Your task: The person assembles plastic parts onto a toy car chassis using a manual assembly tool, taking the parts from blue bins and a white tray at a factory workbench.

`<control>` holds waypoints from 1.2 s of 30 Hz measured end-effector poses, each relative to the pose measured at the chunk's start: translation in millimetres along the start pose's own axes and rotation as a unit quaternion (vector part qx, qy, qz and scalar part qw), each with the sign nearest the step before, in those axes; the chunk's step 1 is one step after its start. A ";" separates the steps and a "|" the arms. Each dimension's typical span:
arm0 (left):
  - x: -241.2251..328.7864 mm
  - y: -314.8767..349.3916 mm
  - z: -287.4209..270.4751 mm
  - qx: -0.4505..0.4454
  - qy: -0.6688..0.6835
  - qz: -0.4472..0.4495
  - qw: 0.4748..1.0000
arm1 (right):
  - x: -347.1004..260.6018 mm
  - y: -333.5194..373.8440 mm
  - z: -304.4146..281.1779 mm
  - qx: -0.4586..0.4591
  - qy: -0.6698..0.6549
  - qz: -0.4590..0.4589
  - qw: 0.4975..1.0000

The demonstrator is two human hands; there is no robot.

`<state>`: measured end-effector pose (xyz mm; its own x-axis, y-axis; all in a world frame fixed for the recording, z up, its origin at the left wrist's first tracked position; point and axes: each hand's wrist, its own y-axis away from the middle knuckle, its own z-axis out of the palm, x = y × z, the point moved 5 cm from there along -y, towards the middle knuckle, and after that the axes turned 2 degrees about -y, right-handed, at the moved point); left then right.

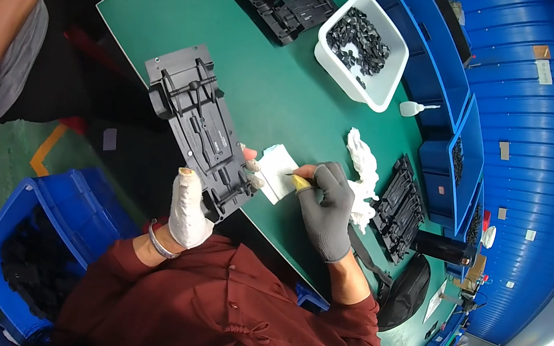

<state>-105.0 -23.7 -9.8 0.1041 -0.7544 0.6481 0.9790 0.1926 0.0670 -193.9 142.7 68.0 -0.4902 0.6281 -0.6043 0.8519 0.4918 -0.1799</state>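
At near left, the black tray (199, 122) is clasped by the left hand (191, 208), presumably for steadiness, while the right hand (326, 211) is pinched nearly closed beside the white pad (276, 174), contents unclear.

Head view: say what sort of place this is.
Probably a factory assembly workshop: a white tub of small black parts, blue bins along the green workbench, and a moulded black panel in the left hand.

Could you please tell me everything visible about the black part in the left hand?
The black part looks like moulded plastic: long, roughly rectangular, with raised ribs, rod-like details and a flatter far end. The white-gloved left hand grips its near end. It slants away leftward, overlapping the green table's edge in view; its reverse is hidden.
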 end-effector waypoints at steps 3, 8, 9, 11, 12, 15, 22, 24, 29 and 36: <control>-0.1 0.3 0.1 0.001 0.009 -0.005 1.000 | 4.9 1.1 1.1 -0.009 -0.019 0.024 0.999; -2.2 0.4 -1.7 -0.008 0.037 0.008 0.999 | 5.8 1.2 4.1 -0.019 -0.001 0.024 1.000; -0.8 0.6 -1.3 -0.026 0.053 0.019 0.998 | 6.2 1.3 4.1 -0.018 0.000 0.027 0.999; -0.4 0.2 -3.2 -0.033 0.043 0.022 0.998 | 7.0 1.4 4.4 -0.017 0.001 0.030 0.999; -0.1 0.1 -3.1 -0.040 0.034 0.026 0.998 | 7.1 1.5 4.9 -0.017 -0.001 0.027 1.000; 1.1 0.8 -0.7 -0.028 0.043 0.021 0.998 | 5.6 1.4 5.0 -0.018 -0.003 0.022 1.000; -1.1 0.9 -1.0 0.008 -0.007 -0.006 1.000 | 4.5 1.4 5.7 -0.018 0.008 0.017 1.000; -0.5 0.3 -1.2 0.002 -0.012 0.003 1.000 | 4.0 1.0 5.9 -0.019 0.006 0.018 1.000; -0.9 0.6 -1.3 0.008 -0.009 -0.002 1.000 | 3.8 0.9 5.4 -0.019 0.008 0.009 1.000; -1.1 0.4 -1.5 -0.002 0.007 -0.005 1.000 | -0.3 1.0 1.5 -0.010 0.039 -0.030 0.999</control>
<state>-104.5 -23.8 -11.6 0.0963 -0.7654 0.6363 0.9806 0.1825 0.0710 -192.6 142.1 66.9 -0.5536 0.6416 -0.5309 0.8171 0.5415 -0.1976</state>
